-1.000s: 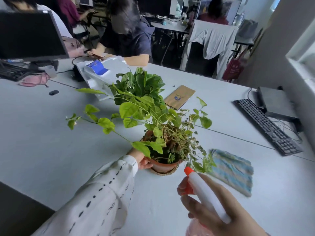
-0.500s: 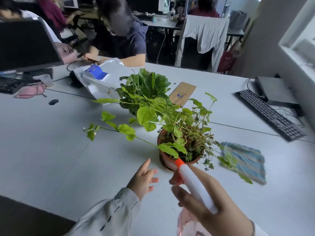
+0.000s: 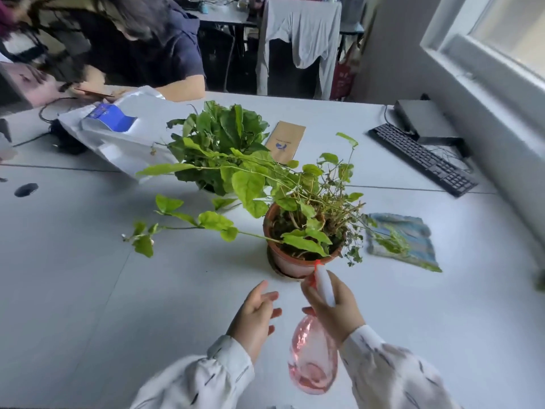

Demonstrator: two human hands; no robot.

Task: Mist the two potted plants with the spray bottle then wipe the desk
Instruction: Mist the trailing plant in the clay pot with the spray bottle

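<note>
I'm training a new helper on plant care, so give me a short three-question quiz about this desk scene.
1. True or false: the left hand is gripping the clay pot.
2. Which hand holds the pink spray bottle? A) left B) right C) neither
3. Fill in: the striped cloth lies flat on the desk, to the ____ of the clay pot.

Key
1. False: it hovers open, short of the pot.
2. B: the right hand has its grip around the bottle's neck, nozzle aimed at the near plant.
3. Right.
</note>
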